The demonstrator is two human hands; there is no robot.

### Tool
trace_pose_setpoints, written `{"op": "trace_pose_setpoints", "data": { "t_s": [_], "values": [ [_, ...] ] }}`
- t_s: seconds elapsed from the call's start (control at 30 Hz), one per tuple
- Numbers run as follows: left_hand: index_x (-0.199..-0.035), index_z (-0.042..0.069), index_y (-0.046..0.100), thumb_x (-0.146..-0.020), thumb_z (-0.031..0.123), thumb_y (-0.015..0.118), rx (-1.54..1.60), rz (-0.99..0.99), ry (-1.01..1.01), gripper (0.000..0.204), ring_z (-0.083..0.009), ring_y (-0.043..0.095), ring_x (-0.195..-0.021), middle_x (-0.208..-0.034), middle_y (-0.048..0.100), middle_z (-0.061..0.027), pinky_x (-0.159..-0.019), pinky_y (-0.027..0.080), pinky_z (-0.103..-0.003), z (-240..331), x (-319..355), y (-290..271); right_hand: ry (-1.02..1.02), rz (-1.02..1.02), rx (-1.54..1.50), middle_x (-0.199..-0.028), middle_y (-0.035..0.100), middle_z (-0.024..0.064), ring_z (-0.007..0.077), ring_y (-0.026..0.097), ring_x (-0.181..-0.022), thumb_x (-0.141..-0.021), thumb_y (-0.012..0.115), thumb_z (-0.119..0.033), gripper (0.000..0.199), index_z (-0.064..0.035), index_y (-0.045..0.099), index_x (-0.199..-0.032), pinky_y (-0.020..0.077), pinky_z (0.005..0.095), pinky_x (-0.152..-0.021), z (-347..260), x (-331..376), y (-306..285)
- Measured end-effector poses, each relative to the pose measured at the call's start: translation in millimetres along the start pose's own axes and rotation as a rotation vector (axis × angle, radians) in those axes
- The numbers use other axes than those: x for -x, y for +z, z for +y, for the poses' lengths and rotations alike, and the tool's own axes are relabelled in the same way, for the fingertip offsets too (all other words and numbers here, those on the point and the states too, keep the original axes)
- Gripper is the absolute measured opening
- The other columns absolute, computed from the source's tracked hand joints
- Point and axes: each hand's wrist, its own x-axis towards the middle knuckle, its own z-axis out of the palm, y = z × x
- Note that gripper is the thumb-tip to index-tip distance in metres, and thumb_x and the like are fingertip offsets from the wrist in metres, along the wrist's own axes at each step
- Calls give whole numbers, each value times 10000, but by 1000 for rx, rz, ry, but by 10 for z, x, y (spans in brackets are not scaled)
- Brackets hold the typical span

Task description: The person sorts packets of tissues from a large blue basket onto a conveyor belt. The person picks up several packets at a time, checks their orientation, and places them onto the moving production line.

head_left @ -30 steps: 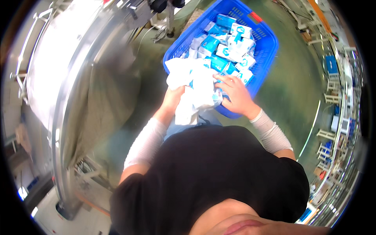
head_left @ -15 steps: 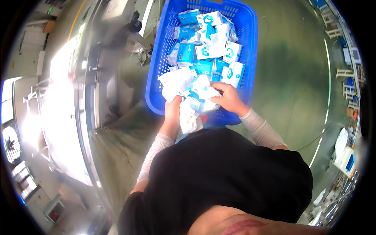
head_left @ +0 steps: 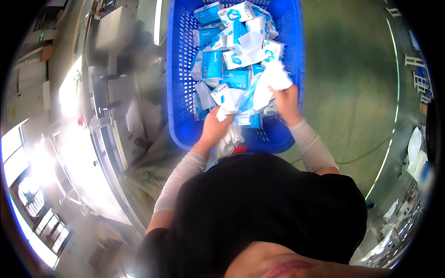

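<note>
In front of me a blue plastic basket (head_left: 175, 123) is filled with tissue packs (head_left: 212, 64) in blue and white wrapping. Over its near end, my right hand (head_left: 288, 105) is closed on a bunch of white tissues (head_left: 278, 76). A blue and white plastic wrapper (head_left: 248, 99), partly hidden, stretches between my two hands. The fingers of my left hand (head_left: 214, 127) pinch crumpled white material at the wrapper's other end. More crumpled white tissue (head_left: 230, 140) hangs below the left hand, close to my body.
A loose white sheet (head_left: 251, 42) lies across the packs in the basket. Machinery and a pale box (head_left: 110, 28) stand to the left. Green floor (head_left: 345, 88) with a white line extends on the right, where a thin cable (head_left: 366, 156) runs along it.
My hands have moved apart. The right hand has gone up and right with white tissues, while the left hand has shifted slightly right; the wrapper is now stretched between them.
</note>
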Motion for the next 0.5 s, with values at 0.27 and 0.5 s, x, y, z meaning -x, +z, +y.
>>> {"op": "trace_pose_setpoints", "data": {
  "t_s": [0.27,0.5],
  "values": [
    [-1115,160,619,-756,273,678,-837,-648,411,380,-337,578,-1034,-1204,524,-97,-807,522,-461,69,347,-14,-630,-327,885,-1465,348,164,340,367,-1326,-756,638,-171,395,-17,621,-1120,359,386,-1055,558,-1517,-158],
    [-1150,126,617,-670,259,794,-351,-277,165,529,-303,580,-1058,-1214,559,-115,-888,476,-424,209,400,-670,-137,-687,850,-1215,555,198,376,584,-1008,-737,658,-244,468,-90,535,-1161,477,441,-838,1034,-1464,678]
  ]
}}
